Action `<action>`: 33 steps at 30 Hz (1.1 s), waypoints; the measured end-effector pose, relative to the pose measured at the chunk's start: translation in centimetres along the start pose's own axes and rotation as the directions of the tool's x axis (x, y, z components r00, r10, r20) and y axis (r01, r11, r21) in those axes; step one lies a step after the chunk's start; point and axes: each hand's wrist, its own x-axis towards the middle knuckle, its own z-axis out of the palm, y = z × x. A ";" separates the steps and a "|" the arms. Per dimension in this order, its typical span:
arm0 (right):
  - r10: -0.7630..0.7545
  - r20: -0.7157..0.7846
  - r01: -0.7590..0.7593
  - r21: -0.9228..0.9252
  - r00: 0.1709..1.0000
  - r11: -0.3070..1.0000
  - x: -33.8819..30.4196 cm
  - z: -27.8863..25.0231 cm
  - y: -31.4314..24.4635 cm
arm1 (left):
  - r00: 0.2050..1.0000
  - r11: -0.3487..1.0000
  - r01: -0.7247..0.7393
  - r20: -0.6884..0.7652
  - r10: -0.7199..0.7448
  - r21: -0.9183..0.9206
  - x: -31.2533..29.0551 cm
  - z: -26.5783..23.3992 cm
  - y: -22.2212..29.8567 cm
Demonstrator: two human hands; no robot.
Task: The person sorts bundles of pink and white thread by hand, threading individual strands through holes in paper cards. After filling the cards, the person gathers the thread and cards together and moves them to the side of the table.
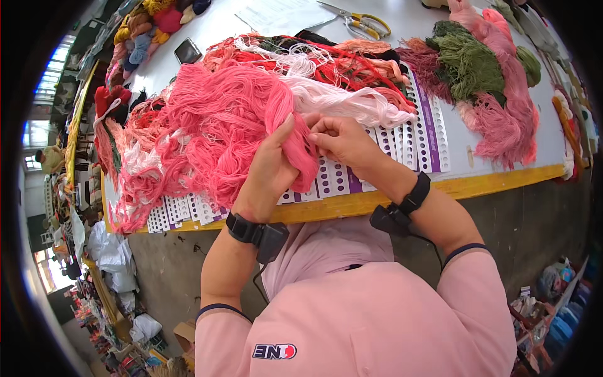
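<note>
A large loose heap of pink yarn (213, 119) covers the middle of the table. My left hand (270, 164) is closed around a hanging bunch at its right end, thumb on top. Close beside it my right hand (342, 141) pinches at the edge of the same bunch, fingertips pressed together; any single strand between them is too fine to make out. Behind my hands lies a pale pink skein (352, 100). Under the yarn, along the front edge, are white cards with rows of holes and purple bands (424, 135).
Red, white and black yarns (314, 56) lie tangled behind the heap. Green yarn (465, 63) and dusty pink skeins (509, 119) are at the right. Yellow-handled scissors (364, 25), a phone (187, 51) and paper sheets (282, 16) lie at the back. The table's front edge (502, 181) is yellow.
</note>
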 end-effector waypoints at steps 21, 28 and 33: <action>0.021 -0.115 0.023 0.369 0.993 0.929 -1.7 -0.5 1.7 | 0.972 0.942 -0.128 -0.149 0.181 0.309 -1.7 0.9 -0.9; -0.025 -0.100 0.037 0.123 0.995 0.992 -1.4 0.6 0.6 | 0.966 0.925 -0.169 -0.129 0.224 0.340 -1.7 0.8 -1.1; 0.019 -0.094 0.000 0.204 0.995 0.979 -1.7 -0.1 0.8 | 0.968 0.929 -0.166 -0.126 0.217 0.332 -1.7 0.6 -1.1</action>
